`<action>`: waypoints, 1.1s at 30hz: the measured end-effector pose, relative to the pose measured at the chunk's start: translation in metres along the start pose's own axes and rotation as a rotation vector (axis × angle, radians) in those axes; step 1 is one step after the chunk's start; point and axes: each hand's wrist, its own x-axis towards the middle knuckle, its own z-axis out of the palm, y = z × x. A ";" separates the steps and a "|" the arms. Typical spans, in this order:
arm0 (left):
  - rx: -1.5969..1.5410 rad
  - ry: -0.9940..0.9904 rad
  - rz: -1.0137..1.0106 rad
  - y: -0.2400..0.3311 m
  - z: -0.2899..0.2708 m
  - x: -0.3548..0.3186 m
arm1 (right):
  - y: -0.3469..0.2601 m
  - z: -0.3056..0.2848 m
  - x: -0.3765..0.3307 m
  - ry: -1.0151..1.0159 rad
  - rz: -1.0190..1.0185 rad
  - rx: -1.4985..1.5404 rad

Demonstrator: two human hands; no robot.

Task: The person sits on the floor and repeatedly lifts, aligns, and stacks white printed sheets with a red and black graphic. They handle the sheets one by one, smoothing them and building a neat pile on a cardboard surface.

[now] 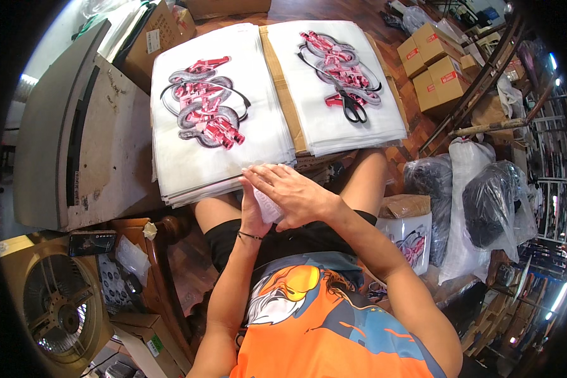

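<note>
1. We saw two stacks of flat clear bags printed with a pink and grey snake design lying side by side on the table [283,94]: the left stack [214,113] and the right stack [340,82].
2. A pair of black scissors [354,107] lay on the right stack, well apart from both hands.
3. The right hand [293,192] lay flat with its fingers spread over a small white folded piece [268,205], at the near edge of the left stack and above the lap.
4. The left hand [252,211] stood upright beneath it, fingers pressed against the same piece, so both hands held it between them.
5. We judged the work well under way: both stacks stood thick and squared, while the piece in the hands was not yet laid on either.
6. We could not tell what the white piece was, since the hands covered most of it.
7. The depth of each stack was hard to read, and their near edges were partly hidden behind the hands.
8. Brown cartons [431,66] and grey plastic sacks [491,201] stood to the right, their contents unseen.
</note>
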 end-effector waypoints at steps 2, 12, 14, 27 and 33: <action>-0.018 -0.002 -0.027 0.002 -0.002 0.001 | 0.000 0.001 0.001 -0.013 0.012 -0.005; -0.015 0.046 -0.056 -0.006 -0.012 0.006 | 0.000 0.010 0.001 -0.053 0.053 -0.046; -0.017 0.051 -0.050 -0.006 -0.009 0.005 | -0.002 0.011 0.001 -0.027 0.053 -0.057; 0.015 0.104 -0.053 -0.012 -0.009 0.002 | 0.000 0.005 -0.006 -0.047 0.045 -0.057; -0.028 0.056 -0.045 -0.013 -0.016 0.007 | 0.001 0.010 -0.007 -0.022 0.058 -0.077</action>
